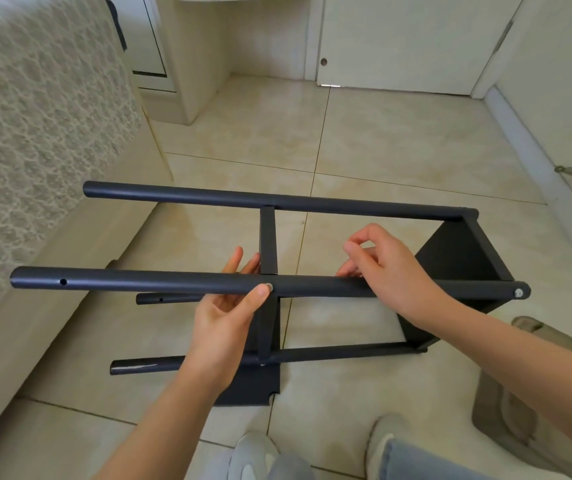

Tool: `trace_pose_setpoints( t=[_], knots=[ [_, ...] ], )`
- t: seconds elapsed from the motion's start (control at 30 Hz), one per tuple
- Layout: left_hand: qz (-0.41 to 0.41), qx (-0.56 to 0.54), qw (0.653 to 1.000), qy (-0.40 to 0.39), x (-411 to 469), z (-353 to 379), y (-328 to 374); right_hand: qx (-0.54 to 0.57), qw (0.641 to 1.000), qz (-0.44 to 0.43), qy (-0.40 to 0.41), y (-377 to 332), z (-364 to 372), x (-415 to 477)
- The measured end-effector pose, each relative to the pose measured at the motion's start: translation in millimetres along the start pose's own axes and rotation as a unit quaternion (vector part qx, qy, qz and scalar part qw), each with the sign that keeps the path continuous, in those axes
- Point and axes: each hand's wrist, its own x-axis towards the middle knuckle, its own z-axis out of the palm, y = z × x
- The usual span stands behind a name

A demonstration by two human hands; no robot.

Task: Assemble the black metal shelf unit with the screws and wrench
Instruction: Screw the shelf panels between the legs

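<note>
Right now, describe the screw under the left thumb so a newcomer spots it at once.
On the tiled floor lies the black shelf frame; take its nearest pole. The screw sits at mid-length where the crossbar joins, at the left hand thumb tip. The other screw marks the pole's right end, and the left-end hole is empty.

You have four black poles [277,201] in front of you, three black shelf panels [457,261] and two silver screw heads [518,292] showing — plus your own two hands [222,317], and two shoes [253,455] below.
</note>
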Motion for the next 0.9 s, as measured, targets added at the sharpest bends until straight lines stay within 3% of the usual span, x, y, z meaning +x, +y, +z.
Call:
trace_pose_setpoints(
  t=[0.3,0.47,0.67,0.77,0.9],
  knots=[
    [-0.029,0.010,1.000,0.008,-16,-6,-4,-0.004,1.000,0.003,-0.013,1,9,-11],
    [-0.057,0.044,0.995,0.062,-22,0,2,-0.070,0.997,-0.018,-0.005,2,14,-15],
    [-0.109,0.204,0.968,0.097,-28,1,21,-0.130,0.991,-0.038,-0.010,0,14,-20],
    [-0.083,0.385,0.913,0.112,-30,0,34,-0.139,0.989,-0.046,-0.006,-3,14,-22],
    [0.056,0.660,0.735,0.148,-29,-4,48,-0.143,0.988,-0.051,-0.009,-3,13,-23]
  ],
)
